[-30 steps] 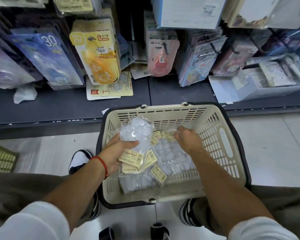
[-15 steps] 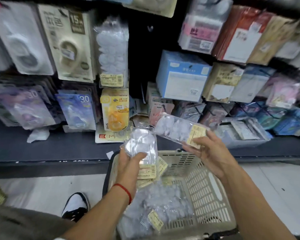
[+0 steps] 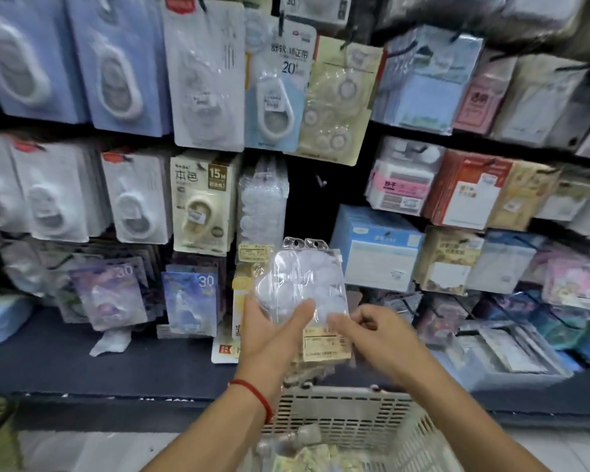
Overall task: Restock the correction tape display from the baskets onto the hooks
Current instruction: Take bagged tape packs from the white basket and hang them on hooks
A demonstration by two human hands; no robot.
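Note:
My left hand (image 3: 273, 335) grips a small stack of clear correction tape packs (image 3: 300, 281) from below and holds them upright in front of the shelf. Two hang holes show at the top, yellow price labels at the bottom. My right hand (image 3: 372, 332) pinches the stack's lower right edge with thumb and curled fingers. Matching clear packs (image 3: 261, 202) hang on a hook just up and to the left. A bare hook (image 3: 321, 181) sticks out of the dark gap to their right. The beige basket (image 3: 348, 413) below my hands holds more packs.
Carded correction tapes (image 3: 201, 202) fill the hooks to the left and above. Boxed and bagged stationery (image 3: 375, 247) crowds the right side. A dark shelf ledge (image 3: 133, 362) runs under the display, with loose packs lying on it.
Both hands rose out of the basket. The pack that my right hand held apart is now joined with those in my left hand. My view tilted up to the hooks.

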